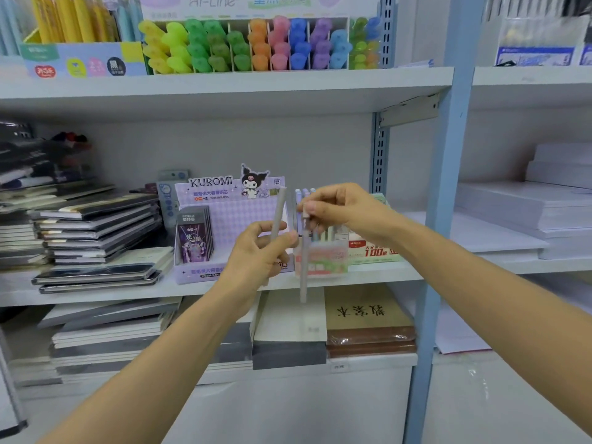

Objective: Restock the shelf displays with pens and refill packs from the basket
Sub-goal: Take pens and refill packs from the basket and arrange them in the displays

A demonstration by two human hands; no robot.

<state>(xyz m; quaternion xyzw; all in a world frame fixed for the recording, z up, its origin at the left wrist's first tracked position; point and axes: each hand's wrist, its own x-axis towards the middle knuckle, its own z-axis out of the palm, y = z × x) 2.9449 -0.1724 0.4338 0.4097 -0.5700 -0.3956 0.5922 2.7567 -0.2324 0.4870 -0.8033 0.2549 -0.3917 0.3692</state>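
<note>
A pale grey slim pen stands nearly upright in the left hand, its top leaning a little to the right, in front of the lilac cardboard Kuromi display box. The left grip is curled round the pen's lower half, with the thumb across the barrel. Just beside it, a second grey pen hangs point-down from the right hand. That grip is pinched together on the pen's top end, between thumb and forefinger. The pen's lower tip reaches below the front edge of the grey metal middle shelf. The two pens are close but apart, both held in the air before the shelf.

Behind the right hand a clear plastic holder of pastel pens sits just right of the Kuromi box. In the box's left part leans a row of dark purple refill packs. Right of the holder is a white and green carton with red numerals. Further left on the same shelf lie stacks of dark-covered notebooks. On the shelf above, a divided white display of bright highlighters runs from yellow to purple. Below, brown-covered books with black characters lie flat. The bay to the right holds stacks of white paper.
</note>
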